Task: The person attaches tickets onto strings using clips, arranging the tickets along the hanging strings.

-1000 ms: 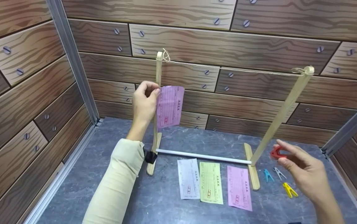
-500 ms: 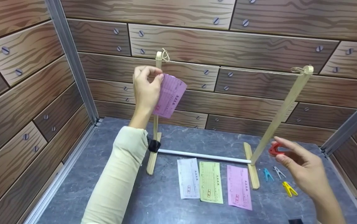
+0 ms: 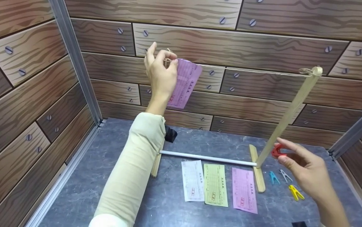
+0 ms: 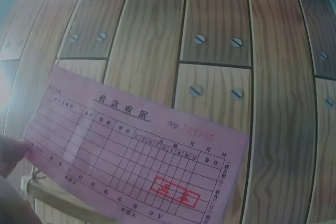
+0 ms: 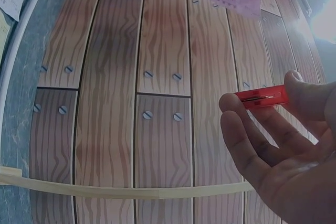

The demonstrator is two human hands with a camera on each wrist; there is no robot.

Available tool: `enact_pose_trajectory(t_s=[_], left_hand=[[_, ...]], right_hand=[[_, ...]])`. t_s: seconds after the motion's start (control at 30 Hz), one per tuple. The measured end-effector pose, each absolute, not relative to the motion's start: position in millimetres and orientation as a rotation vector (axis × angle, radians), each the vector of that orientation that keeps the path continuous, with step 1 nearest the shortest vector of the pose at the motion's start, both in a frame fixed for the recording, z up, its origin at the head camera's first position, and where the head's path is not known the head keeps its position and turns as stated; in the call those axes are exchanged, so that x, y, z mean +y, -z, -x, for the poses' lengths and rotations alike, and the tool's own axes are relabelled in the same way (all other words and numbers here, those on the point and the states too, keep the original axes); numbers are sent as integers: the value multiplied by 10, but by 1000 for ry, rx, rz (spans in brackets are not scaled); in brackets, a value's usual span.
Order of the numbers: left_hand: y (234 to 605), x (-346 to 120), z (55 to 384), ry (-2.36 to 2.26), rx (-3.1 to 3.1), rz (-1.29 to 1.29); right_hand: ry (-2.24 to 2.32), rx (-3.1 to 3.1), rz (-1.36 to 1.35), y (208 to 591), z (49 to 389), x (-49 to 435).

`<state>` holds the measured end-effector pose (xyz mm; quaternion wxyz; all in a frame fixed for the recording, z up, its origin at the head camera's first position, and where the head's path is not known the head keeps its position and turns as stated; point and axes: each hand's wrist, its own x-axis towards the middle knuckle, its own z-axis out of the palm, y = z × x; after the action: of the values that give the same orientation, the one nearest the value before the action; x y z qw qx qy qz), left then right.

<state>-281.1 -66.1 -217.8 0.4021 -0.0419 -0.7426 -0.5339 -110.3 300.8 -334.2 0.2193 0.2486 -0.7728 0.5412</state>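
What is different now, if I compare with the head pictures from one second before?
The left hand has moved up and slightly to the person's right, carrying the pinched pink slip, which now leans. Nothing was newly grasped or released. The right hand holds the red clothespin almost where it was. The white slip, green slip and yellow clothespin stayed lying.

Pink printed slip (image 3: 187, 83), held aloft, tilted; red clothespin (image 3: 277, 152), held lower.
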Motion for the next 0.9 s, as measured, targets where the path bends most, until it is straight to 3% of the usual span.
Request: enact_pose_trajectory(t_s=[0.9], left_hand=[[2218, -784, 2966, 769, -2098, 200]], right_hand=[[-1324, -2259, -516, 3238, 1024, 3009]])
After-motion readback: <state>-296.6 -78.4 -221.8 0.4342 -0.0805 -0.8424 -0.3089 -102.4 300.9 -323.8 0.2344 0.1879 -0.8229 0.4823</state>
